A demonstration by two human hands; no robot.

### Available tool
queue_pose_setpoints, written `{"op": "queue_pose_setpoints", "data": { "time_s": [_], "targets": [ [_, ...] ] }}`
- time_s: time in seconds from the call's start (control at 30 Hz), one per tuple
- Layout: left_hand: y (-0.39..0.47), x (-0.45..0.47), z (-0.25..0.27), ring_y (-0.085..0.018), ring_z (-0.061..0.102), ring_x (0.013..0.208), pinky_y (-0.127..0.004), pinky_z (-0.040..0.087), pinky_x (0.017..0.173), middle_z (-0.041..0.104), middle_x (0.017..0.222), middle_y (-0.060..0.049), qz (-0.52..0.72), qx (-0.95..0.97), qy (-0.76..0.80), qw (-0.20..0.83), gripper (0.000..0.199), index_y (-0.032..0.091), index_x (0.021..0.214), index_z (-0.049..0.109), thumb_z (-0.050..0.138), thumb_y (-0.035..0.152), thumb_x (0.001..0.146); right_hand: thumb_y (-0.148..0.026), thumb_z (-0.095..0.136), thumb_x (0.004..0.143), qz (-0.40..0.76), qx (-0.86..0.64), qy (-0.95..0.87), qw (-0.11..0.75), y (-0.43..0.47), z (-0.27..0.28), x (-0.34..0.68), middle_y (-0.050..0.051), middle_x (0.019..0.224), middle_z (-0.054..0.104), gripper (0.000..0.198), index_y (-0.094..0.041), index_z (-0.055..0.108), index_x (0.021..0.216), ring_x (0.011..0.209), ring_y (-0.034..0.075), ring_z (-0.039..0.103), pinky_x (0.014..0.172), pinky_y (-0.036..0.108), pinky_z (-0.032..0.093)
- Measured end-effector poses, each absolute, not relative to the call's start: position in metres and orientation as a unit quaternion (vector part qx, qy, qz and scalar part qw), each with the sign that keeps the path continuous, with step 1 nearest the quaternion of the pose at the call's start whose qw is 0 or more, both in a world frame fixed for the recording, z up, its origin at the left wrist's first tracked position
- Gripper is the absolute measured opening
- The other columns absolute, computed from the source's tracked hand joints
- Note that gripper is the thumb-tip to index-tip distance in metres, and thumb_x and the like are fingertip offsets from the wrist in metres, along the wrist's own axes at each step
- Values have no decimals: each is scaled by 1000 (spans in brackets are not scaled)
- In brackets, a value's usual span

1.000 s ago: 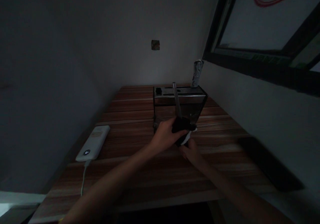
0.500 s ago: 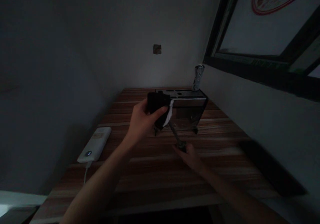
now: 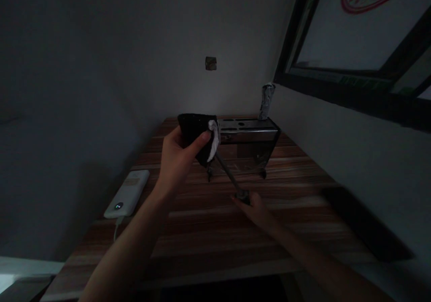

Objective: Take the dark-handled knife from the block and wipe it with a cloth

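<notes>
My left hand [image 3: 177,151] is closed around a black, flat-sided piece [image 3: 197,131], thumb in front and fingers behind. Its exact kind is too dark to tell. A crumpled white strip, tissue-like [image 3: 213,140], shows along its right edge under my thumb. From that edge a narrow grey blade [image 3: 229,172] slants down to a dark handle, which my right hand [image 3: 254,207] grips. It looks like a knife; its upper end is hidden behind the white and black pieces. Right behind stands a metal-topped rack [image 3: 249,129] with slots and a see-through front.
A white power bank [image 3: 128,194] with a lit display and cable lies at the left of the wood-striped table [image 3: 202,243]. A grey patterned cylinder [image 3: 266,102] rises at the rack's right end. A long dark slab [image 3: 367,225] lies along the right wall, below a dark-framed window [image 3: 336,86].
My left hand has moved left and slightly up with the black piece and the white strip. More of the blade shows. My right hand has stayed nearly in place.
</notes>
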State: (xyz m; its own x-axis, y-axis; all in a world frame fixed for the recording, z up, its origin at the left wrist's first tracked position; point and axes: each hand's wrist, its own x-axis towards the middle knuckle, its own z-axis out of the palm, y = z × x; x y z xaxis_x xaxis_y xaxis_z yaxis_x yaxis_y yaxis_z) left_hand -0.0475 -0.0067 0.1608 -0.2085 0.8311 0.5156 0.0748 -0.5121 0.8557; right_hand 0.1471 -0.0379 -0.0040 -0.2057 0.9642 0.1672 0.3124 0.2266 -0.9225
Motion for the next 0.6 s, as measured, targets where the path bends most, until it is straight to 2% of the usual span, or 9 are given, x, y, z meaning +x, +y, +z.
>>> {"op": "queue_pose_setpoints", "data": {
  "time_s": [0.2, 0.37, 0.6],
  "targets": [
    [-10, -43, 162, -19, 64, 79, -26, 51, 66, 69, 84, -5, 641, 576, 416, 290, 42, 14, 88, 65, 72, 45, 61, -41, 60, 75, 393, -480, -662, 422, -38, -1, 147, -1, 58, 55, 28, -16, 59, 62, 57, 13, 51, 54, 22, 41],
    [-17, -26, 158, -19, 64, 79, -27, 51, 67, 69, 85, -4, 593, 609, 421, 316, 35, 14, 88, 64, 72, 37, 63, -42, 61, 73, 396, -497, -642, 430, -39, -1, 148, -1, 56, 54, 28, -17, 57, 61, 54, 12, 49, 52, 22, 40],
    [-18, -5, 138, -18, 63, 78, -25, 49, 64, 69, 83, -4, 528, 654, 431, 329, 30, 14, 88, 65, 70, 33, 65, -48, 57, 76, 432, -497, -616, 432, -40, -2, 149, -6, 41, 37, 34, -19, 50, 60, 38, 8, 35, 38, 20, 28]
  ]
}}
